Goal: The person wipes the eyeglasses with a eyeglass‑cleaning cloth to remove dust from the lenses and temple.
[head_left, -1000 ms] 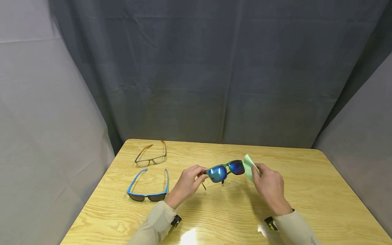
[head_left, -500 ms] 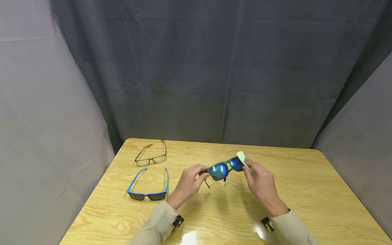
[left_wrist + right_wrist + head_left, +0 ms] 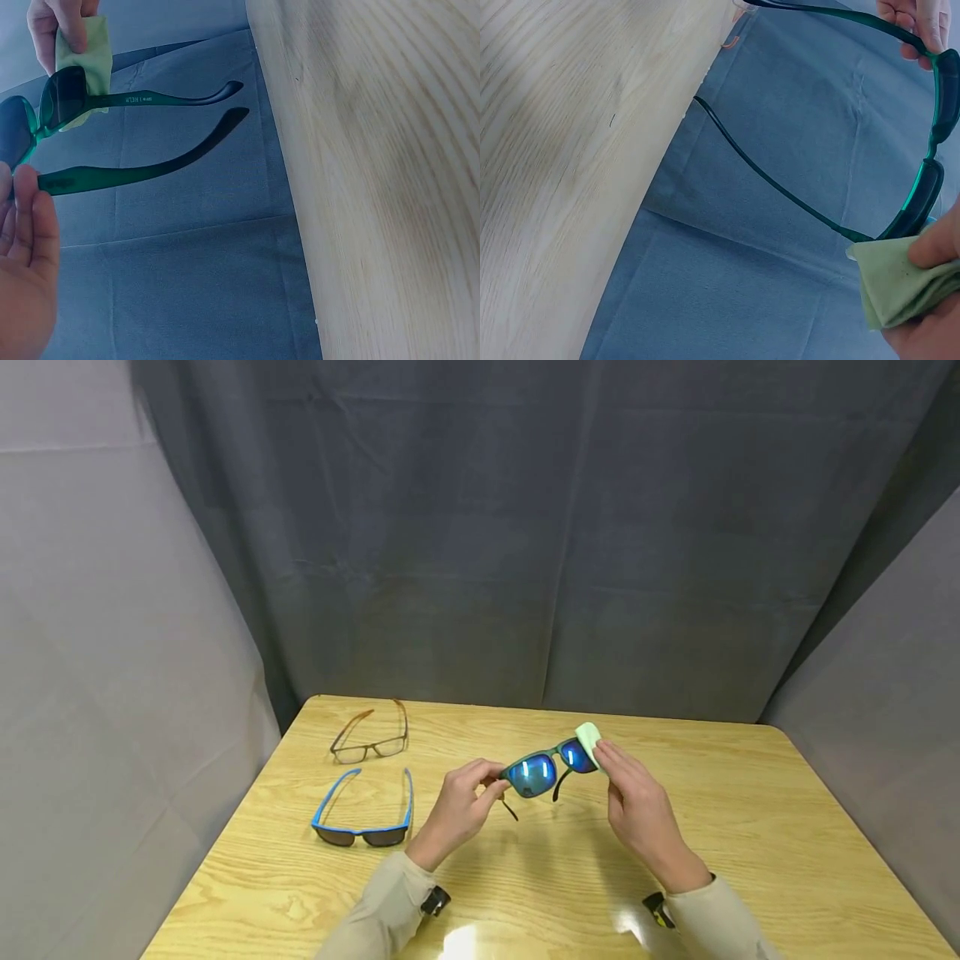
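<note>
Green-framed sunglasses (image 3: 532,777) with blue mirrored lenses are held up over the table, lenses toward the head camera and both arms unfolded. My left hand (image 3: 457,807) pinches them at the left hinge between thumb and fingers. In the left wrist view the green arm (image 3: 124,177) runs out from those fingertips. A folded pale green cloth (image 3: 889,279) is gripped by my right hand (image 3: 645,817), thumb on one side and fingers on the other. The cloth lies at the outer end of the right lens, wrapping the frame's corner and covering part of it.
Blue-framed sunglasses (image 3: 362,831) with dark lenses rest on the wooden table (image 3: 780,827), arms open, left of my left hand. Behind them lie clear eyeglasses (image 3: 369,750) with brown arm tips. A grey curtain (image 3: 480,543) hangs beyond the table's back edge.
My right hand has moved left and up, bringing the cloth from beside the sunglasses onto the right lens's outer corner. The left hand keeps its pinch, and the sunglasses have tilted slightly.
</note>
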The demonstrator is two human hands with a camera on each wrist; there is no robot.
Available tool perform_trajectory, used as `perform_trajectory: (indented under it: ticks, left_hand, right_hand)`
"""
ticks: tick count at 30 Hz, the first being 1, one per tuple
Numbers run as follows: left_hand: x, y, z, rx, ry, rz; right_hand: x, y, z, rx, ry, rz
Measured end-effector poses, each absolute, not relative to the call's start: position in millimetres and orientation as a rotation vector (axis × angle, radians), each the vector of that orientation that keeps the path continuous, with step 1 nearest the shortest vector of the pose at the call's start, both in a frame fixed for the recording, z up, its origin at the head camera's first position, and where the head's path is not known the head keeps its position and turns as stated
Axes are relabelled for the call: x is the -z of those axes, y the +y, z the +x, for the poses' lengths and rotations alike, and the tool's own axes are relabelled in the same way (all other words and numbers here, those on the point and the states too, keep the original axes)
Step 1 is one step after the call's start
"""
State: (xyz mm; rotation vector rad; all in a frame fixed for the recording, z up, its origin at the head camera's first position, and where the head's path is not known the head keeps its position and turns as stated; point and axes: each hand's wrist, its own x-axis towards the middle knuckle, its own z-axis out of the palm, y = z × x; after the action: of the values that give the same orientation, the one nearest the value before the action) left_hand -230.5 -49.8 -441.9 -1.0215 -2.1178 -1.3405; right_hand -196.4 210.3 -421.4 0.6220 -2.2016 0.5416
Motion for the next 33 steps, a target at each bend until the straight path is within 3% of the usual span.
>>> perform_trajectory:
  ticks: [33]
  left_hand:
    - [441.7, -46.8, -232.8, 1.367, -2.121, -0.987]
  right_hand:
    - [420.8, 208.1, -196.8, -0.436, -2.183, 0.790]
